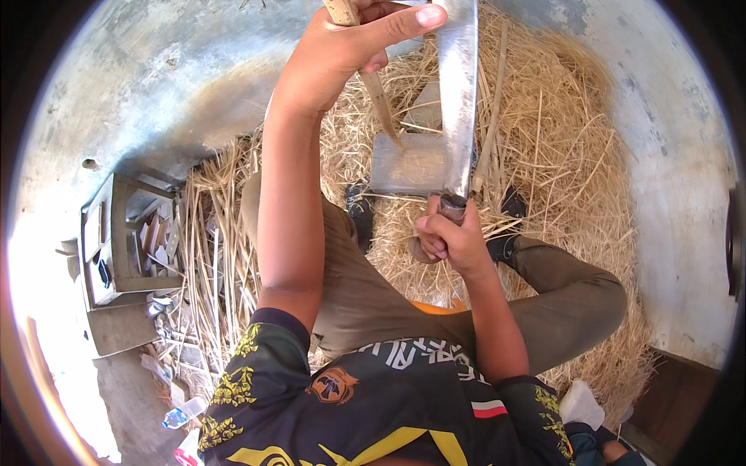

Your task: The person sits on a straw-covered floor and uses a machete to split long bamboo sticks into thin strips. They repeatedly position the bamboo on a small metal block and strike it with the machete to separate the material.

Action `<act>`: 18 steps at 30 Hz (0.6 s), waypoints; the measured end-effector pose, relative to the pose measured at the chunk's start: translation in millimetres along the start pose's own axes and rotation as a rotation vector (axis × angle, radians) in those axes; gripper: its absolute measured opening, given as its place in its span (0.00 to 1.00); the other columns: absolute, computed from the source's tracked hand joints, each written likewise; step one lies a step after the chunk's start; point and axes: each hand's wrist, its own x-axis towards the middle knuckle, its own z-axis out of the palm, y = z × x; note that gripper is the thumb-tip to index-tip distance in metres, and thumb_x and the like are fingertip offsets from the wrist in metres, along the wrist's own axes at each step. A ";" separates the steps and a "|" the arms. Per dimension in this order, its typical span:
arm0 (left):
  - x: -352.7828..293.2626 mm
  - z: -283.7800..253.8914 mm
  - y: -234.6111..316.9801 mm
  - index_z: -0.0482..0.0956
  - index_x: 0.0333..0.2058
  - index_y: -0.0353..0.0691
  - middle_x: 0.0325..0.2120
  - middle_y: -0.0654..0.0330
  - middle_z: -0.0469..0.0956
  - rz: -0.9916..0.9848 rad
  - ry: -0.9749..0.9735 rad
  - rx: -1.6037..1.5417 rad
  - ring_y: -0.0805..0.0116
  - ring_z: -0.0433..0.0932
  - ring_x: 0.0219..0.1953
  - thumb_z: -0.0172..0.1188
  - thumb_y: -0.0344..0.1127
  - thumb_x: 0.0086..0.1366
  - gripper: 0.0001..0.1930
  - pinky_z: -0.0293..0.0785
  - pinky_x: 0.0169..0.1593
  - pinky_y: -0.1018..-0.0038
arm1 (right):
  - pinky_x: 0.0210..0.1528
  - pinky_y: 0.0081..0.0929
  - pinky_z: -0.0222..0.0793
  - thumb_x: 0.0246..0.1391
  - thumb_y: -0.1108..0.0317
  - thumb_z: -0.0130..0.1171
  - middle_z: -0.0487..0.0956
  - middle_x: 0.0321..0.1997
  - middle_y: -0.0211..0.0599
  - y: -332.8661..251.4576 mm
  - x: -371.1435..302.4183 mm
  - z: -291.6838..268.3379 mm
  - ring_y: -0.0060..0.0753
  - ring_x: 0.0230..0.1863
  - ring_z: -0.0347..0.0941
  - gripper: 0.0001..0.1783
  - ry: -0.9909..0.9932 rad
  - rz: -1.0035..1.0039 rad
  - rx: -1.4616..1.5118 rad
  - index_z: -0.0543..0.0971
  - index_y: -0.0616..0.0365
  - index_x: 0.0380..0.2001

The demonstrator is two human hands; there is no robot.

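Note:
My left hand [330, 58] is raised at the top, its fingers wrapped round a pale strip of split bamboo [381, 113]. The strip slants down, its lower end over a grey flat block [408, 163]. The thumb stretches to the edge of a broad machete blade [458, 85]; whether it touches the metal I cannot tell. Below the blade, my right hand [454, 237] is closed round the machete's handle, and the blade points up and away from me. The blade's tip lies beyond the upper picture edge.
Straw-like shavings [567, 132] are heaped round my feet and legs. Long thin strips [214, 256] lie at the left beside a wooden cabinet [116, 241] holding clutter. A plastic bottle [183, 414] lies at the lower left. Pale walls [668, 155] curve round the spot.

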 end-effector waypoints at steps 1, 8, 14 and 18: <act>-0.4 1.5 0.7 0.71 0.57 0.27 0.39 0.55 0.79 -0.016 -0.026 0.018 0.75 0.73 0.32 0.73 0.51 0.57 0.39 0.70 0.30 0.82 | 0.15 0.23 0.53 0.55 0.77 0.60 0.65 0.12 0.25 -0.2 -1.1 1.0 0.16 0.11 0.58 0.15 -0.015 -0.002 0.003 0.67 0.56 0.18; -4.2 -5.3 -14.4 0.81 0.41 0.37 0.23 0.65 0.77 -0.118 -0.045 -0.126 0.80 0.68 0.21 0.75 0.40 0.57 0.18 0.65 0.21 0.86 | 0.21 0.21 0.52 0.55 0.73 0.65 0.67 0.15 0.18 4.1 -2.6 -2.4 0.11 0.18 0.59 0.15 0.009 -0.050 -0.264 0.71 0.57 0.19; -8.0 -19.9 -24.3 0.82 0.33 0.41 0.21 0.65 0.75 0.151 -0.120 -0.407 0.79 0.64 0.18 0.65 0.40 0.67 0.09 0.54 0.20 0.83 | 0.23 0.22 0.52 0.53 0.72 0.66 0.65 0.16 0.17 3.4 -3.5 2.5 0.12 0.21 0.57 0.15 -0.098 -0.053 -0.310 0.71 0.57 0.18; -5.9 -18.8 -21.3 0.83 0.35 0.37 0.18 0.65 0.74 0.227 -0.279 -0.640 0.80 0.64 0.16 0.68 0.25 0.61 0.04 0.56 0.16 0.84 | 0.15 0.21 0.49 0.54 0.78 0.61 0.67 0.13 0.25 12.2 0.8 12.9 0.14 0.12 0.57 0.15 -0.003 -0.280 -0.423 0.68 0.57 0.18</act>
